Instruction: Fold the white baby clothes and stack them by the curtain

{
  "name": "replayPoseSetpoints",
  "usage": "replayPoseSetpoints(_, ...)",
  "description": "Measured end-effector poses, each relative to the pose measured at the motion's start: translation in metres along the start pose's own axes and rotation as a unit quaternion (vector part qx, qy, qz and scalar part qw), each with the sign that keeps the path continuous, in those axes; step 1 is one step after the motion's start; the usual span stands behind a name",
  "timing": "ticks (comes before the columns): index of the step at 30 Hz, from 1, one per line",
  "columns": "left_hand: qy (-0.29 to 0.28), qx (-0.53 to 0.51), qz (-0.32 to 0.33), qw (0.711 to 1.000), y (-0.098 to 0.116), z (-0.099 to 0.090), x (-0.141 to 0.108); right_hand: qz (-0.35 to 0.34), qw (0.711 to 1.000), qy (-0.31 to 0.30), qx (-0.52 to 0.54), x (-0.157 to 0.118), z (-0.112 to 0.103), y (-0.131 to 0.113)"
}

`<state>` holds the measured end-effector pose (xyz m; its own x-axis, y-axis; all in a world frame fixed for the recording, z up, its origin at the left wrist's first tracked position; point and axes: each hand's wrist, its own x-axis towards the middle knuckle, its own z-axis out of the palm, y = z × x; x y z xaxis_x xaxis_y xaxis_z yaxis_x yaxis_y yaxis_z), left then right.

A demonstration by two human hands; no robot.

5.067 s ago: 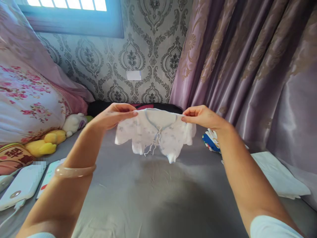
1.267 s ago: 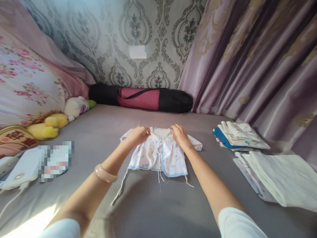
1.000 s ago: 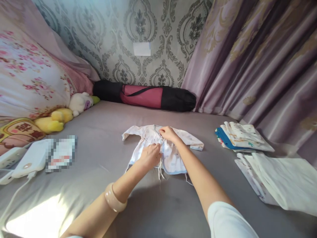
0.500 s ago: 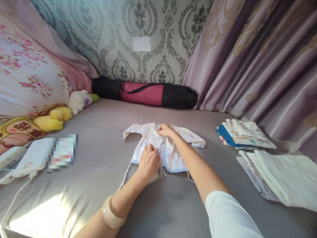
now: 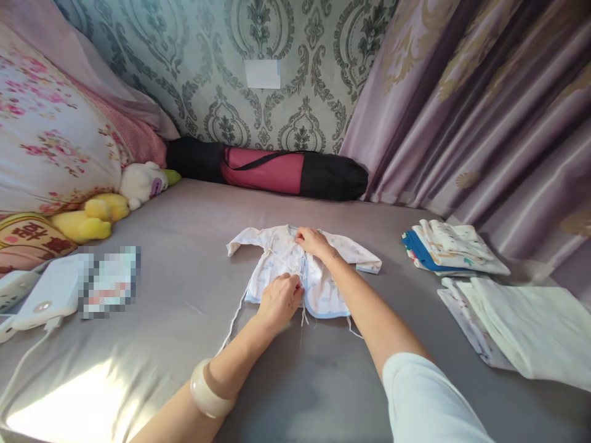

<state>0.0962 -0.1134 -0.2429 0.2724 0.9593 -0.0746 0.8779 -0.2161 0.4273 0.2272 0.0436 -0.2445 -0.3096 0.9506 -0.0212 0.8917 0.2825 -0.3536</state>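
A small baby wrap shirt (image 5: 327, 299), white with a faint print and light blue edging, lies spread on the grey sheet (image 5: 184, 258), sleeves stretched to both sides. Thin white ties hang from its front and lower corners. Over the lower middle of the shirt, my left hand (image 5: 281, 299) is closed, its fingertips pinching at the front edge. Higher up, my right hand (image 5: 314, 241) is closed on the cloth just below the neckline. Exactly what lies between the fingertips of each hand is partly hidden.
Folded clothes (image 5: 462, 246) and white folded cloth (image 5: 540, 329) lie at the right. A black and maroon long bag (image 5: 268, 172) rests along the wall. At left are plush toys (image 5: 143, 184), a white power bank (image 5: 50, 295) with a cable, and a blurred packet (image 5: 111, 280).
My left hand has shifted slightly right and down along the shirt front. My right hand stays near the neckline. The view has tilted and shifted a little.
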Motion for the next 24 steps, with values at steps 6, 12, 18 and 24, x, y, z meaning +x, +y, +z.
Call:
replayPoseSetpoints(6,0.068,-0.005,0.010,0.998,0.007,-0.004,-0.006,-0.013,0.998,0.040,0.050,-0.007,-0.013,0.022)
replayPoseSetpoints(12,0.037,-0.020,-0.001,0.999,0.016,0.007,-0.010,-0.055,0.997,-0.021,0.051,-0.029,-0.015,0.030)
replayPoseSetpoints(18,0.043,-0.081,-0.029,0.995,0.012,0.016,-0.009,-0.040,0.999,-0.031,0.018,-0.041,-0.006,0.029)
replayPoseSetpoints(24,0.036,-0.118,-0.074,0.990,0.015,0.009,-0.006,-0.040,0.998,-0.017,0.047,-0.041,-0.005,0.032)
